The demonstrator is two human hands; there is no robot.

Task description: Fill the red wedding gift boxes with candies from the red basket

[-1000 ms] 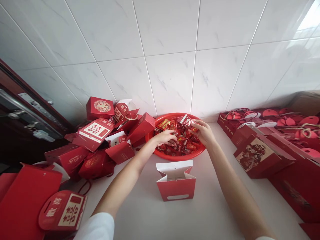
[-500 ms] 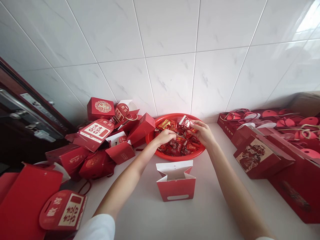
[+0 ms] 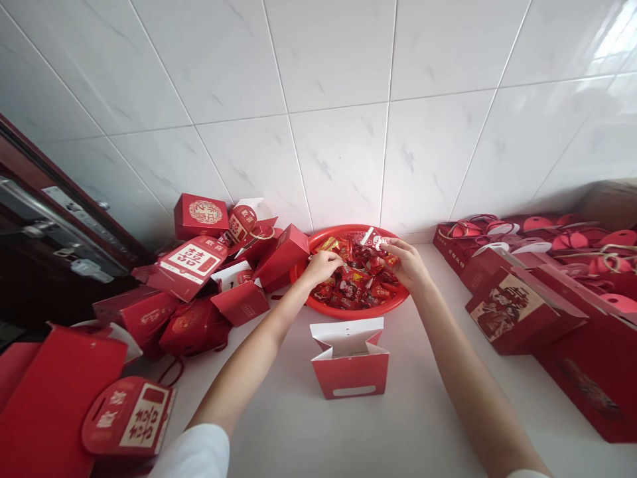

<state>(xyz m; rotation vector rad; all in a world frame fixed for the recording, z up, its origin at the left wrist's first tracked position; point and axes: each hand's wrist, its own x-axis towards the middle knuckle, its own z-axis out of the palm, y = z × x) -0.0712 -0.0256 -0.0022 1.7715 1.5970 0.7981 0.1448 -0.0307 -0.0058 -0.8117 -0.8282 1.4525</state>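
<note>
Two bare arms reach over one round red plastic basket (image 3: 348,312), its wall a fine mesh, which sits at the back edge of the white counter (image 3: 298,425), against the glossy marble-patterned wall tiles (image 3: 338,133). Dozens of foil-wrapped sweets (image 3: 355,290) in shiny, crinkled red and gold wrappers heap inside it. The left hand (image 3: 322,267) hovers at the basket's left side with its fingers curled narrowly downward; whether they hold anything, I cannot tell. The right hand (image 3: 405,265) pinches its fingers narrowly on one small white-and-red packet (image 3: 374,240) above the heap. One open red paper gift box (image 3: 350,365), white inside, stands upright near the counter's front edge, between the arms. Roughly nine red card boxes (image 3: 189,269) lie jumbled toward the left end, some printed with gold or white panels. More red boxes (image 3: 522,309) with looped cord handles crowd the right end.
</note>
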